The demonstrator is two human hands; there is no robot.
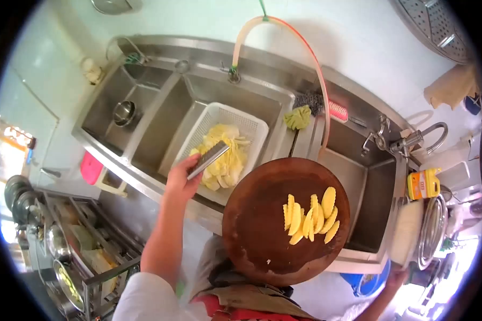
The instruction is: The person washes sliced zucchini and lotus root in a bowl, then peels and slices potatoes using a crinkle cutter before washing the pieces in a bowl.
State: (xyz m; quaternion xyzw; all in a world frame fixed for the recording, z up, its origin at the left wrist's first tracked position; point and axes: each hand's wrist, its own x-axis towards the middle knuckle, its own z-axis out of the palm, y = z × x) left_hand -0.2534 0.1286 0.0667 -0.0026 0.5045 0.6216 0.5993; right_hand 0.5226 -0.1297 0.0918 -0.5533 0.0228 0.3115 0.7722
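Observation:
My left hand (183, 181) is closed around the end of a flat grey metal blade (209, 159). The blade points up and right, over a white plastic basket (261, 127) of pale yellow-green cabbage leaves (225, 163) in the middle sink. At the far right, my right hand (396, 277) is small and blurred, closed at the lower edge of a whitish container (405, 232). Between my hands lies a round brown chopping board (257, 214), bearing several crinkle-cut yellow potato slices (311, 216) on its right half.
A metal bowl (125, 113) sits in the left sink. A hose (316, 59) arches from the middle tap (233, 75). A green cloth (298, 117) and pink brush (338, 111) lie on the divider. A yellow jug (423, 184) stands right; a metal rack (88, 241) stands lower left.

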